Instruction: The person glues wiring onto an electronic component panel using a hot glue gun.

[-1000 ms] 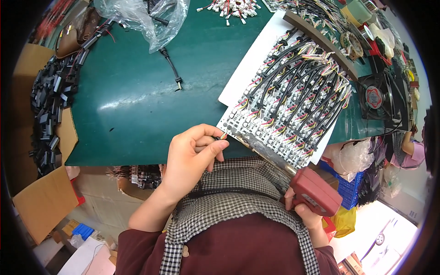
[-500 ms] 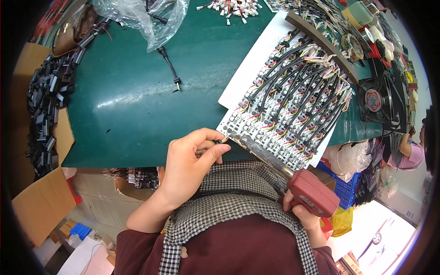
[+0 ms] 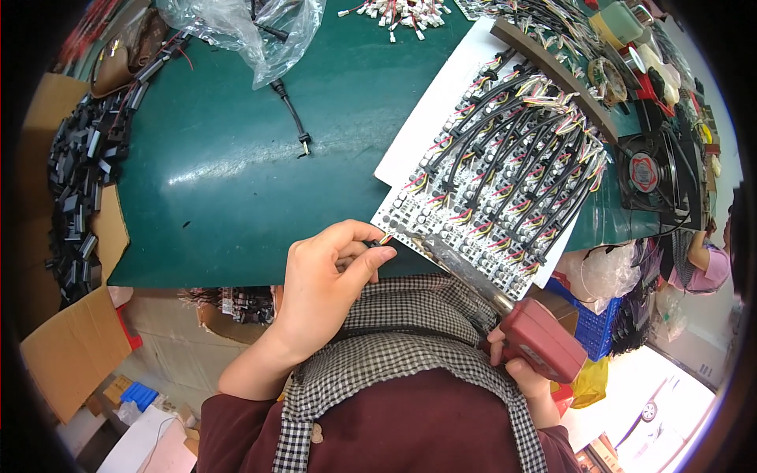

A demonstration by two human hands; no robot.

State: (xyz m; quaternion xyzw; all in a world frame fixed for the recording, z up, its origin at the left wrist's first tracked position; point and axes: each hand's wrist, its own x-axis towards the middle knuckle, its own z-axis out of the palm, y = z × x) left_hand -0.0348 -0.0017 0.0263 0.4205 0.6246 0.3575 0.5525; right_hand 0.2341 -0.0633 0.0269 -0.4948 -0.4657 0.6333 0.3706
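Observation:
My left hand (image 3: 327, 272) pinches a short cable (image 3: 384, 240) between thumb and fingertips. Its thin coloured wire ends lie at the near left corner of a white circuit board panel (image 3: 412, 211); whether they touch it I cannot tell. In my right hand (image 3: 520, 370) is a soldering gun (image 3: 544, 339) with a red body and a long metal barrel. The barrel lies along the panel's near edge, its tip a little right of the wires. Several rows of black cables (image 3: 493, 146) with red, yellow and white wires stand on the panel.
A dark bar (image 3: 552, 75) crosses the panel's far end. On the green table (image 3: 229, 213) lie a loose black cable (image 3: 293, 118), a clear plastic bag (image 3: 268, 39) and white connectors (image 3: 406, 16). A fan (image 3: 645, 171) stands at right, black parts (image 3: 75, 197) at left.
The soldering gun has shifted slightly right and toward me, so its tip is farther from the wires. My left hand has stayed almost in place with the cable.

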